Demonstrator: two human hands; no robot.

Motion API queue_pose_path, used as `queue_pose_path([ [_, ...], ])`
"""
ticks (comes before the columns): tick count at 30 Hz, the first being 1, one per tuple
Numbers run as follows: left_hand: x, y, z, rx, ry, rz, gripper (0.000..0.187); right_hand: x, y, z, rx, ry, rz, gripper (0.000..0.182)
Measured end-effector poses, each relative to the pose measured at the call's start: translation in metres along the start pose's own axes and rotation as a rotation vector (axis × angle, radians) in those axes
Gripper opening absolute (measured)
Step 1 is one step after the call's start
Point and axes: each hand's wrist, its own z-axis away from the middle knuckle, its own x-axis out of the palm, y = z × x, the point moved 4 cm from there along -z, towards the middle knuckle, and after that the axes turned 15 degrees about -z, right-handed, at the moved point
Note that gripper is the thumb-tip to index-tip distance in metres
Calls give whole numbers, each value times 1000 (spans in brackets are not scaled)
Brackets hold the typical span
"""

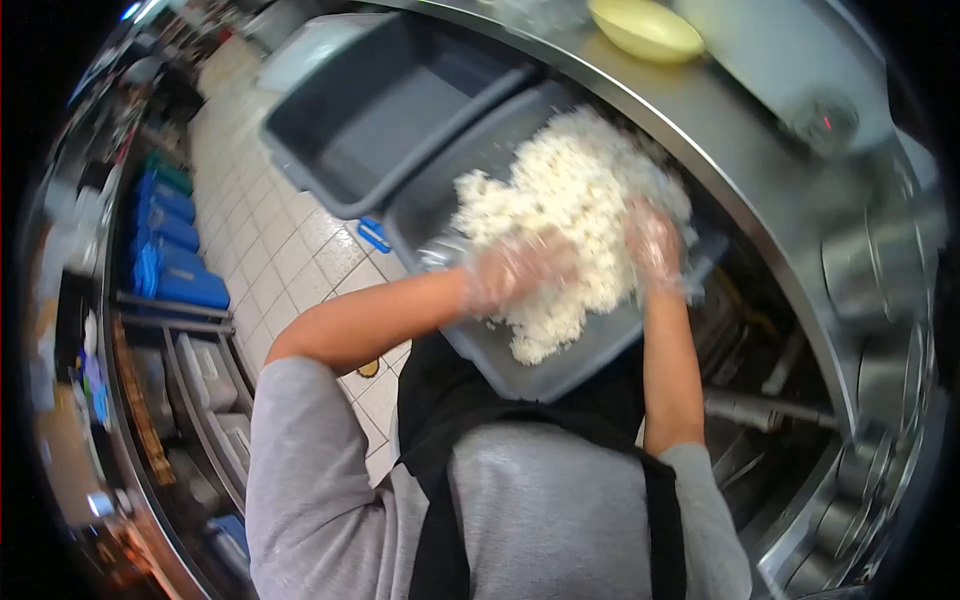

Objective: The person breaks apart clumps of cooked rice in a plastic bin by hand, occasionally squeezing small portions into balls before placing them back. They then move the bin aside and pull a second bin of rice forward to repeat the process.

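Observation:
A grey plastic tub [545, 383] in front of my body holds a large heap of white, crumbly food [565, 185] that looks like cooked rice. My left hand [525, 265], in a clear plastic glove, lies on the near left part of the heap. Its fingers reach toward the middle, somewhat blurred. At the heap's right side is my right hand [655, 240], gloved the same way, with fingers stretched forward and their tips partly sunk in the food. Clear plastic [440, 250] shows at the tub's left wall.
A second grey tub [385, 110] sits beyond, with nothing in it. Along the right runs a steel counter [720, 140] bearing a yellow bowl [648, 28]. A blue object [374, 235] lies on the tiled floor [285, 235]. Blue containers [180, 270] stand at left; metal pots [875, 270] at right.

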Motion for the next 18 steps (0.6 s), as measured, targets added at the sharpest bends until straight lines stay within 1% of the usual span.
queue_pose_path([
  [1, -3, 13, -6, 78, -189, 432, 62, 11, 12, 0, 1, -67, 37, 28],
  [2, -3, 21, -13, 121, -377, 869, 69, 18, 15, 0, -52, -70, 30, 31],
  [3, 2, 14, -14, 179, -427, 915, 73, 26, 24, -1, -28, -154, 90, 34],
  [4, 12, 13, -17, 116, -473, 986, 75, 18, 12, 1, 6, -161, 48, 37],
  [5, 26, 19, -20, 54, -507, 1060, 76, 25, 29, 2, 31, -240, -13, 45],
  [6, 43, 39, -23, -90, -517, 1127, 77, 22, 18, 0, 167, -332, 49, 53],
  [7, 55, 53, -20, -236, -514, 1197, 77, 21, 14, -1, 135, -345, 41, 60],
  [8, 51, 37, -17, -267, -546, 1184, 77, 21, 3, -3, 95, -360, 35, 60],
  [9, 42, 7, -15, -318, -697, 1325, 80, 19, -6, -5, 148, -413, 54, 61],
  [10, 36, -7, -14, -370, -840, 1471, 82, 15, -12, -5, 207, -463, 80, 64],
  [11, 35, -4, -19, -394, -850, 1466, 82, 9, -20, -6, 184, -470, 83, 64],
  [13, 38, -1, -26, -751, -889, 1814, 92, 5, -34, -3, 270, -632, -207, 66],
  [14, 39, -13, -21, -774, -883, 1802, 92, 5, -41, -3, 249, -630, -202, 66],
  [16, 32, -31, -18, -942, -899, 2598, 106, 8, -43, 4, 671, -641, -708, 70],
  [17, 42, 20, -35, -1196, -520, 3006, 110, 28, -11, 2, 613, -732, -841, 77],
  [18, 38, 25, -38, -1218, -496, 2991, 110, 29, -16, -1, 591, -738, -834, 77],
])
